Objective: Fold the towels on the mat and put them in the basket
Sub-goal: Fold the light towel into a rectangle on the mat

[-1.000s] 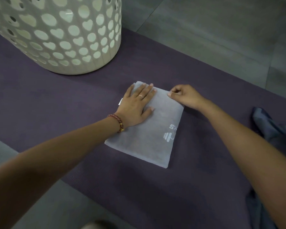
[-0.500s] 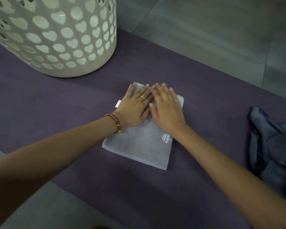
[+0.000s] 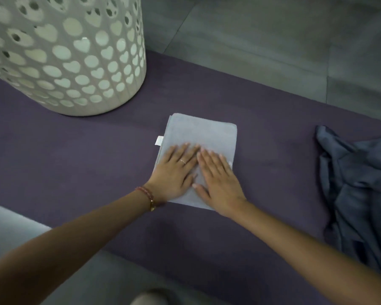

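Head view shows my left hand (image 3: 174,172) and right hand (image 3: 220,181) lying flat, fingers straight, side by side on the near half of the folded pale towel (image 3: 205,135), which sits mid-frame on the purple mat (image 3: 75,150). At upper left stands the white basket (image 3: 64,56); a crumpled dark blue towel (image 3: 359,183) lies at right.

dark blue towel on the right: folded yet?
Not folded: the dark blue cloth towel lies in a rumpled heap, creased and bunched, on the purple mat.
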Available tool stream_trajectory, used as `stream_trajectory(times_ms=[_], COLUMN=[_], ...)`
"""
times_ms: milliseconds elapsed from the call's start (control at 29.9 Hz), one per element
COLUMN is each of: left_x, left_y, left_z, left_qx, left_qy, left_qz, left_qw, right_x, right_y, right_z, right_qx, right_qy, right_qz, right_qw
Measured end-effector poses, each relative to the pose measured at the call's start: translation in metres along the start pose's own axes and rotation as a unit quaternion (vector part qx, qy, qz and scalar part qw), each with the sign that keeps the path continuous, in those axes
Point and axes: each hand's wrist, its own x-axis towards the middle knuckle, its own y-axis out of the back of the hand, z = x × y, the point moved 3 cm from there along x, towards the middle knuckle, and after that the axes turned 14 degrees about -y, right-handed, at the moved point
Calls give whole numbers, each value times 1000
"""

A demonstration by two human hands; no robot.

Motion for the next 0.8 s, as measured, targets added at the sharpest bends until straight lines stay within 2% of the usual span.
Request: stream_trajectory(times_ms=[33,134,201,301,368,468,569,669,803], left_x=[-14,-46,-60,-75,-82,-86,-78,-64,-63], left_y=[-3,-3,1,6,13,20,23,23,14], left_z=[7,9,4,-6,-17,-42,-57,-56,-58], left_qx=[0,-12,-16,-15,-24,-33,1,8,-34], left_qy=[-10,-7,-35,-96,-117,-89,-75,-113,-121], left_qz=[0,-13,-33,-55,-54,-36,-15,-11,-5], left_qw=[1000,1000,999,994,991,995,997,994,992], right_x=[-16,-46,-55,-55,-50,-39,-31,-31,-29], right_y=[-5,-8,-2,13,24,30,21,4,-7], right_z=[4,34,48,62,69,72,59,44,47], right_qx=[-15,-18,-19,-39,-35,-24,-29,-48,-73], right_qy=[19,-32,-38,1,-6,-13,46,110,131], right_qz=[-23,-57,-63,-29,7,34,31,12,24], right_qw=[999,998,997,999,999,999,998,993,988])
